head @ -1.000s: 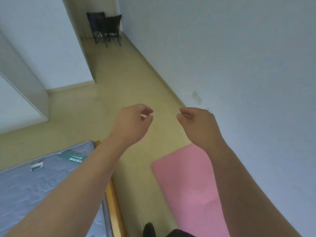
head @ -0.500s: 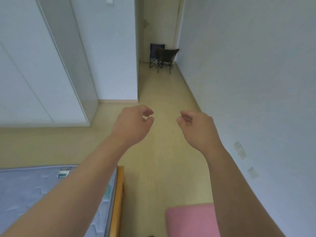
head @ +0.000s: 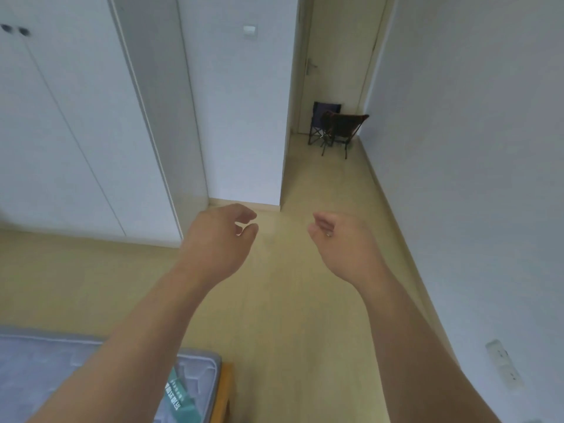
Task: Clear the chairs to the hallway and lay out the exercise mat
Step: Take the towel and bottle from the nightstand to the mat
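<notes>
Two dark folding chairs stand together at the far end of the hallway, a brown one (head: pixel 345 129) in front of a dark blue one (head: pixel 319 117), close to the closed door. My left hand (head: pixel 218 239) and my right hand (head: pixel 341 242) are raised side by side over the bare wooden floor, far from the chairs. Both hands are empty, with fingers loosely curled. The pink exercise mat is out of view.
A white wardrobe (head: pixel 61 132) fills the left wall. A white wall (head: pixel 473 148) runs along the right side to the hallway door (head: pixel 335 56). The corner of a bed with a grey mattress (head: pixel 36 377) and wooden frame lies at the lower left.
The view has tilted upward: the pink mat has dropped out of the bottom of the frame and the hallway with the chairs appears higher and more upright. Both hands stay raised and empty.
</notes>
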Available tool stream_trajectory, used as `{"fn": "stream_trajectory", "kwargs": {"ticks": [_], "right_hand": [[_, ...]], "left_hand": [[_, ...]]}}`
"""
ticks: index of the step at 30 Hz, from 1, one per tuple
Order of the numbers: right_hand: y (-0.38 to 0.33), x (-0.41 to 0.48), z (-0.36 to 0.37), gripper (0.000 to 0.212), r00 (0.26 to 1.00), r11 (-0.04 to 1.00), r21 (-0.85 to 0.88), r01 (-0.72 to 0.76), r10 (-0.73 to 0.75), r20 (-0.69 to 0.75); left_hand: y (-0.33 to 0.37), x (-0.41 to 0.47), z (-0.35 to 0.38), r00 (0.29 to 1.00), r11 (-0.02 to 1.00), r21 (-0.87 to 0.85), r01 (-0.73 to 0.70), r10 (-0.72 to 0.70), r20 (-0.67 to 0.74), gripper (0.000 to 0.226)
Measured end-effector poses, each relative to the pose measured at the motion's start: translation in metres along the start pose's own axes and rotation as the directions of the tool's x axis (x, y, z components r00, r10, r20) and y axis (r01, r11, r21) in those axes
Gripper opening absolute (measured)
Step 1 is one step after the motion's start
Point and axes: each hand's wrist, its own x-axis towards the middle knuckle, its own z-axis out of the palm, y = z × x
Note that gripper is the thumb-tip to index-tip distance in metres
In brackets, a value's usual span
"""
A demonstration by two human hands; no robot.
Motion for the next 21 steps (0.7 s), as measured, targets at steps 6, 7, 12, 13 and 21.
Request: {"fn": "stream_trajectory", "kwargs": {"ticks": [6,7,12,13,21], "right_hand": [[-0.016,0.106,0.039,0.047,0.998,0.999,0.029,0.030,-0.032,0.049],[-0.019,0.126,0.046,0.047,0.997,0.999,0.035,0.034,-0.037,0.070],[-0.023,0.210,0.078,0.045,0.985,0.996,0.058,0.070,-0.078,0.152],[-0.023,0.232,0.086,0.048,0.980,0.995,0.064,0.079,-0.089,0.175],[-0.033,0.382,0.143,0.038,0.884,0.952,0.067,0.299,-0.303,0.357]], "left_hand": [[-0.044,0.096,0.008,0.997,0.997,-0.031,0.070,-0.071,-0.023,0.016],[-0.050,0.114,0.009,0.997,0.996,-0.035,0.077,-0.078,-0.028,0.015],[-0.072,0.182,0.015,0.991,0.992,-0.021,0.121,-0.122,-0.052,0.016],[-0.079,0.200,0.018,0.987,0.989,-0.016,0.145,-0.146,-0.067,0.018],[-0.125,0.292,0.027,0.908,0.932,-0.018,0.363,-0.358,-0.219,0.019]]}}
